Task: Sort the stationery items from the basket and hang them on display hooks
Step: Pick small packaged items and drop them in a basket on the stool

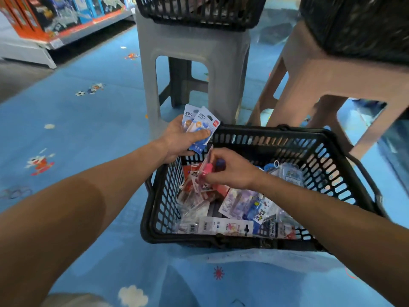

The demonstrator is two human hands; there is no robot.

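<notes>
While the sorting is under way, two blue sharpener packs (200,126) are held fanned in the left hand (181,140), just above the far left corner of the floor basket (164,202). The thumb is pressed across their fronts and the other fingers are curled behind them. To the right, the right hand (232,171) is lowered into the same basket, and a pink pack (206,170) is pinched between its thumb and fingertips, raised a little from the pile.

It is judged that items of one kind are being collected before hanging. The pink pack is best lifted slowly by its edge, so that the neighbouring packs are not dragged out with it. As it looks to be of a different kind, it should probably be kept apart from the blue fan. The hang holes are better kept at one end, so that the packs can be slid onto a hook together. No display hooks are seen from here.

In the floor basket many packs are piled loosely: reddish packs (190,196) at the left, a long white card (225,227) against the near wall, a purple pack (239,202) in the middle, clear packs (287,173) at the right. A second black basket (199,16) is carried on the grey stool (192,49), and a third basket (354,29), blurred, on the brown stool (321,78). Their contents cannot be told.
</notes>
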